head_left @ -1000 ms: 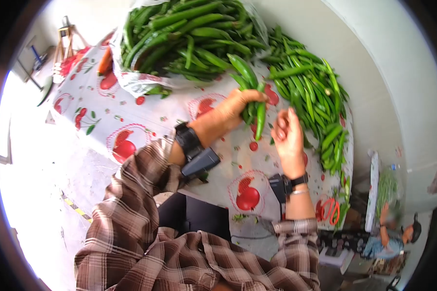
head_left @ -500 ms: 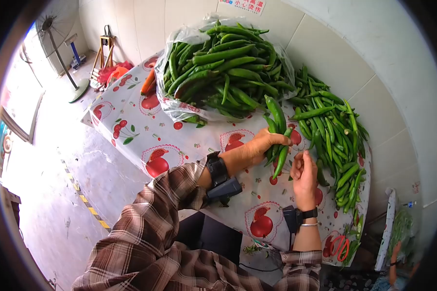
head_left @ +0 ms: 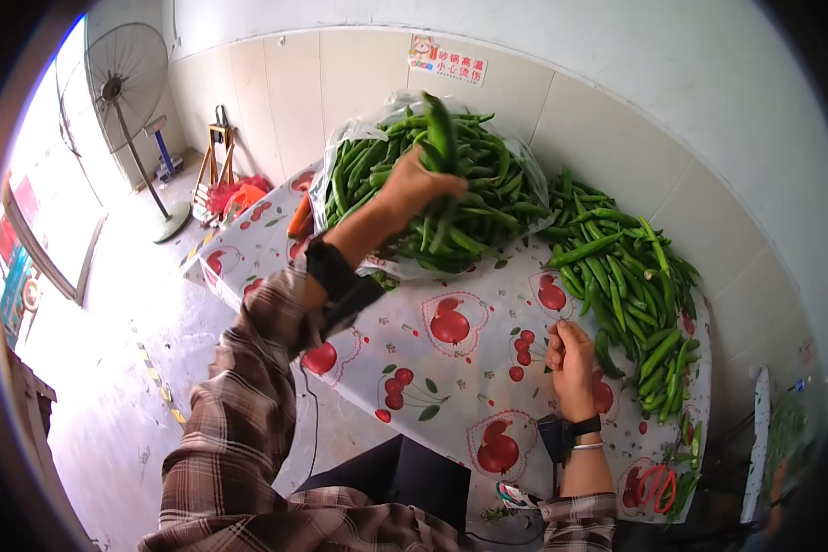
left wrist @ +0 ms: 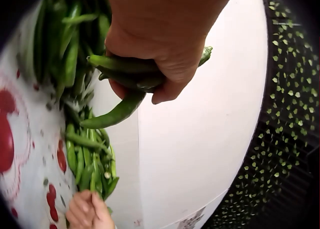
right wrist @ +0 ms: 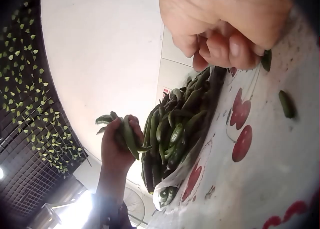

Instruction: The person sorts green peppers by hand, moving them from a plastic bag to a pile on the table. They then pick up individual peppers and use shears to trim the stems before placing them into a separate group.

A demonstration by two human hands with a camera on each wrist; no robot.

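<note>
My left hand (head_left: 412, 191) grips several long green chili peppers (head_left: 440, 133), raised in front of the pepper-filled plastic bag (head_left: 320, 184). In the left wrist view, one curved pepper (left wrist: 115, 114) sticks out below the fingers, and others lie across the grip. My right hand (head_left: 574, 366) is low over the table's right half, beside a heap of green chili peppers (head_left: 621, 285). Seen from the right wrist, its fingers (right wrist: 220, 46) bend loosely inward, with no pepper visible in them. A small green pepper piece (right wrist: 287, 104) lies on the tablecloth near that hand.
A fruit-print tablecloth (head_left: 414, 313) covers the table. Red-handled scissors (head_left: 658, 488) lie at its near right corner. A reddish-orange pepper (head_left: 300, 216) rests left of the bag. The tiled wall (head_left: 607, 120) runs close behind the table; a standing fan (head_left: 129, 87) is at far left.
My left hand has carried the peppers from beside the right hand, up and left to the bag. The right hand has stayed near the heap. The head view has tilted up.
</note>
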